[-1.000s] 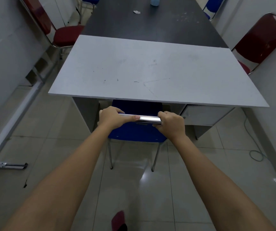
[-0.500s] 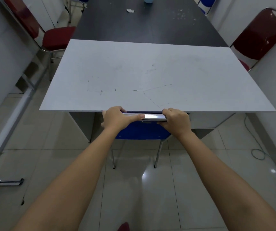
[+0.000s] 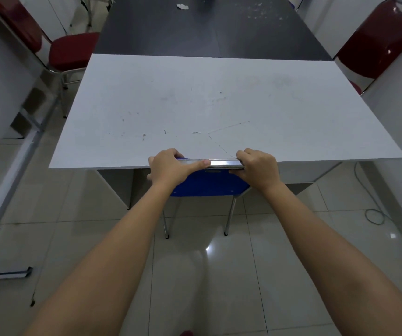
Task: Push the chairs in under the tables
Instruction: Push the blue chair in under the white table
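Note:
A blue chair (image 3: pixel 209 185) with chrome legs stands at the near edge of the white table (image 3: pixel 195 105). Its seat is hidden under the tabletop; only the backrest and the two rear legs show. My left hand (image 3: pixel 171 167) and my right hand (image 3: pixel 255 167) both grip the chrome top bar of the backrest, which sits right at the table's front edge. A dark table (image 3: pixel 207 27) adjoins the white one at the far side.
A red chair (image 3: pixel 71 50) stands out from the tables at the far left, another red chair (image 3: pixel 379 40) at the far right by a wall. White partitions flank both sides. A metal rail (image 3: pixel 3 274) lies on the tiled floor at left; a cable (image 3: pixel 372 209) at right.
The blue chair has slid forward under the white table with both hands on its backrest; its top bar now meets the table's front edge, and I have stepped closer.

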